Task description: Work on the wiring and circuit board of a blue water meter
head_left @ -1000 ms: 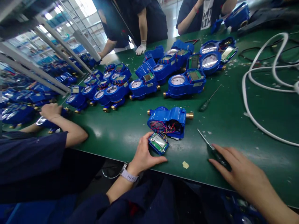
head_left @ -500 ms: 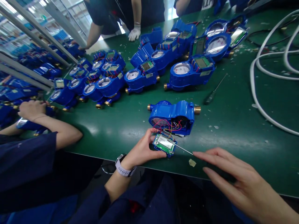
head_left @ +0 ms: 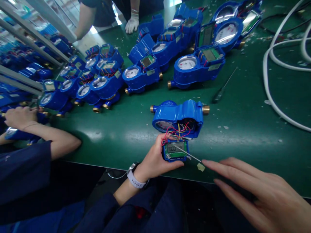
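Green board (head_left: 175, 150) with a small display, pinched at its edges by left hand (head_left: 153, 158), thumb under, fingers at 9 o'clock side. Watch (head_left: 134, 177) on that wrist. Red and yellow wires (head_left: 178, 129) running from board up to 12 o'clock into open blue meter (head_left: 178, 115), brass ends at 3 and 9. Right hand (head_left: 252, 191) at 4 o'clock of board, fingers extended and close together, covering a thin screwdriver (head_left: 188, 154); shaft crossing board face, tip on it. Grip on handle hidden, cannot tell. Scrap (head_left: 201, 167) just beside fingertips. Green table (head_left: 243, 136). Second screwdriver (head_left: 222, 89) at 2 o'clock, apart. Row of meters (head_left: 145, 71) at 11–12 o'clock. White cable (head_left: 272, 97) at 3. Co-worker's hand (head_left: 18, 116) at 9 on another meter.
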`<action>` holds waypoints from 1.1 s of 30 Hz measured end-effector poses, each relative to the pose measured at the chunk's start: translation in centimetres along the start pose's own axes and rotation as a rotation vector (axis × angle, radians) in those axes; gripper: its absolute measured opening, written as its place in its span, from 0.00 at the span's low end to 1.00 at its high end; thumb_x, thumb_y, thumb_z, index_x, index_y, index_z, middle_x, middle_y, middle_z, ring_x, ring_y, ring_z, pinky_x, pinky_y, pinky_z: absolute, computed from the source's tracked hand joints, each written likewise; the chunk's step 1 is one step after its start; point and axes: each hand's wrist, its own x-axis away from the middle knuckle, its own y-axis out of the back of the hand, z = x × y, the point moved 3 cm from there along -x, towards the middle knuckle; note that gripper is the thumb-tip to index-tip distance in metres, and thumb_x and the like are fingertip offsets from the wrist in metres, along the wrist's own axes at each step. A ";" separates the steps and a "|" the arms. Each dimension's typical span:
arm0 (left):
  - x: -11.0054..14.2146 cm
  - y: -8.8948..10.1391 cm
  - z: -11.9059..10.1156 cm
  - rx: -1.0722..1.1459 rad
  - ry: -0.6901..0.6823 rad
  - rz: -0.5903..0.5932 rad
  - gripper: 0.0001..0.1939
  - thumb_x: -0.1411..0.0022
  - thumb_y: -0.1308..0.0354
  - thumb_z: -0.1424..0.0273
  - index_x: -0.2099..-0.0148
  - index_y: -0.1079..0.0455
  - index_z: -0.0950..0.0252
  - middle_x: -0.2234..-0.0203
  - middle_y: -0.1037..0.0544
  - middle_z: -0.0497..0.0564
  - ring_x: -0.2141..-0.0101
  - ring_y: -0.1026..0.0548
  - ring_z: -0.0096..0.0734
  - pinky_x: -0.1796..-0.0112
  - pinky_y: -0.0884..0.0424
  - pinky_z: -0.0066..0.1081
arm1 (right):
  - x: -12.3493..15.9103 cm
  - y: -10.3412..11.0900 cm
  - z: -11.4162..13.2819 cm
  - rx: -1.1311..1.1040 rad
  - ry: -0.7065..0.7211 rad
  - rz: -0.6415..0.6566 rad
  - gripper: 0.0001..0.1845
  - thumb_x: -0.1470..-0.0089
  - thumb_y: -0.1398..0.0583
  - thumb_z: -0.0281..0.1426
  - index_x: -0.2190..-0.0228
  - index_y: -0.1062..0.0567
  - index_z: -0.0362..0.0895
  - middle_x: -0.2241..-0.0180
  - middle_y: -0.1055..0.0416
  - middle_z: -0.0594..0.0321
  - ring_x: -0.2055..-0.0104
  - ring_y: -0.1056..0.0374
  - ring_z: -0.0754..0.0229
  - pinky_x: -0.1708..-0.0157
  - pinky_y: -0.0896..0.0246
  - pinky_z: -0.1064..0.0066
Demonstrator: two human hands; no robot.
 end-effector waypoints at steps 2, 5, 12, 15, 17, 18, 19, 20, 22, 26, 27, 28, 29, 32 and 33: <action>0.2 -0.3 -0.2 -0.053 -0.046 -0.048 0.34 0.52 0.30 0.63 0.48 0.43 0.63 0.53 0.27 0.57 0.50 0.26 0.45 0.50 0.27 0.45 | 0.4 0.0 0.2 0.023 0.005 0.011 0.19 0.35 0.51 0.31 0.44 0.36 0.51 0.57 0.28 0.62 0.66 0.27 0.62 0.72 0.32 0.74; 0.4 -0.6 -0.1 -0.097 -0.075 -0.080 0.34 0.52 0.31 0.61 0.47 0.43 0.63 0.54 0.27 0.57 0.51 0.26 0.46 0.50 0.27 0.46 | 0.9 0.0 0.5 0.036 0.014 0.034 0.21 0.36 0.52 0.28 0.43 0.36 0.51 0.56 0.28 0.62 0.63 0.27 0.62 0.69 0.32 0.74; 0.4 -0.7 0.4 -0.151 -0.123 -0.043 0.39 0.50 0.32 0.58 0.42 0.45 0.63 0.51 0.28 0.59 0.50 0.26 0.47 0.51 0.26 0.45 | 1.5 -0.4 0.6 0.064 0.068 0.049 0.23 0.37 0.52 0.26 0.42 0.37 0.49 0.60 0.29 0.61 0.70 0.29 0.65 0.78 0.36 0.75; 0.6 -0.9 0.5 -0.126 -0.177 -0.063 0.35 0.49 0.32 0.59 0.44 0.43 0.63 0.54 0.26 0.57 0.52 0.24 0.45 0.53 0.25 0.42 | 1.6 -0.8 0.8 0.082 0.078 0.047 0.22 0.36 0.53 0.26 0.43 0.35 0.48 0.61 0.29 0.61 0.74 0.30 0.66 0.81 0.39 0.74; 0.7 -1.1 0.6 -0.129 -0.212 -0.094 0.34 0.49 0.32 0.60 0.45 0.43 0.63 0.55 0.26 0.56 0.54 0.23 0.44 0.55 0.24 0.41 | 1.7 -0.8 1.0 0.095 0.075 0.002 0.22 0.35 0.54 0.26 0.44 0.34 0.48 0.61 0.29 0.62 0.72 0.29 0.66 0.79 0.38 0.74; 0.8 -1.1 0.6 -0.136 -0.227 -0.113 0.33 0.49 0.32 0.60 0.45 0.42 0.63 0.56 0.26 0.56 0.55 0.23 0.43 0.56 0.24 0.40 | 1.8 -0.8 1.1 0.098 0.073 -0.021 0.21 0.35 0.54 0.26 0.44 0.34 0.48 0.60 0.29 0.62 0.71 0.29 0.66 0.79 0.37 0.74; 0.8 -1.1 0.6 -0.143 -0.242 -0.129 0.33 0.49 0.32 0.60 0.45 0.42 0.63 0.56 0.26 0.56 0.56 0.23 0.43 0.57 0.24 0.40 | 1.8 -0.8 1.2 0.101 0.072 -0.039 0.21 0.34 0.55 0.26 0.44 0.34 0.48 0.60 0.28 0.62 0.69 0.28 0.65 0.78 0.37 0.74; 0.8 -1.2 0.6 -0.151 -0.256 -0.138 0.33 0.48 0.33 0.61 0.45 0.42 0.63 0.56 0.26 0.56 0.56 0.23 0.42 0.58 0.23 0.39 | 1.9 -0.8 1.2 0.104 0.072 -0.052 0.21 0.34 0.55 0.26 0.44 0.34 0.48 0.60 0.28 0.62 0.68 0.28 0.65 0.77 0.36 0.74; 0.9 -1.2 0.5 -0.160 -0.270 -0.146 0.32 0.48 0.33 0.62 0.45 0.43 0.63 0.56 0.26 0.57 0.56 0.23 0.42 0.58 0.23 0.38 | 2.0 -0.8 1.3 0.108 0.077 -0.060 0.21 0.34 0.55 0.26 0.44 0.34 0.49 0.59 0.27 0.63 0.67 0.27 0.64 0.77 0.37 0.74; 0.9 -1.2 0.5 -0.157 -0.271 -0.132 0.33 0.47 0.33 0.63 0.44 0.43 0.63 0.55 0.26 0.57 0.54 0.23 0.42 0.56 0.24 0.38 | 1.9 -0.7 1.5 0.143 0.064 -0.039 0.21 0.34 0.56 0.27 0.44 0.34 0.49 0.62 0.27 0.64 0.71 0.28 0.64 0.80 0.40 0.71; 0.9 -1.2 0.5 -0.157 -0.273 -0.127 0.32 0.47 0.34 0.63 0.44 0.43 0.63 0.54 0.26 0.57 0.54 0.23 0.42 0.56 0.24 0.38 | 1.8 -0.6 1.6 0.148 0.067 -0.040 0.21 0.34 0.56 0.27 0.44 0.34 0.49 0.62 0.26 0.64 0.72 0.28 0.64 0.81 0.41 0.70; 0.9 -1.2 0.5 -0.158 -0.278 -0.126 0.32 0.46 0.34 0.63 0.44 0.43 0.63 0.55 0.26 0.57 0.54 0.23 0.42 0.56 0.24 0.38 | 1.7 -0.5 1.7 0.153 0.069 -0.040 0.21 0.34 0.57 0.27 0.44 0.34 0.49 0.62 0.26 0.64 0.73 0.29 0.64 0.82 0.42 0.70; 0.9 -1.2 0.5 -0.160 -0.286 -0.127 0.32 0.46 0.34 0.63 0.44 0.43 0.64 0.55 0.26 0.57 0.54 0.23 0.41 0.56 0.24 0.38 | 1.5 -0.5 1.8 0.158 0.074 -0.044 0.21 0.33 0.57 0.27 0.45 0.34 0.49 0.63 0.26 0.64 0.74 0.29 0.65 0.83 0.43 0.70; 0.9 -1.2 0.4 -0.173 -0.313 -0.140 0.32 0.47 0.33 0.60 0.45 0.43 0.64 0.56 0.25 0.57 0.56 0.22 0.41 0.57 0.23 0.37 | 1.2 -0.4 2.1 0.193 0.086 -0.059 0.20 0.33 0.58 0.27 0.47 0.33 0.48 0.64 0.26 0.64 0.76 0.30 0.66 0.83 0.44 0.70; 0.9 -1.2 0.4 -0.182 -0.322 -0.148 0.33 0.47 0.34 0.58 0.45 0.42 0.64 0.57 0.24 0.57 0.57 0.22 0.41 0.58 0.23 0.37 | 1.2 -0.5 2.2 0.206 0.094 -0.072 0.20 0.33 0.58 0.27 0.48 0.33 0.48 0.65 0.26 0.65 0.77 0.31 0.66 0.83 0.44 0.70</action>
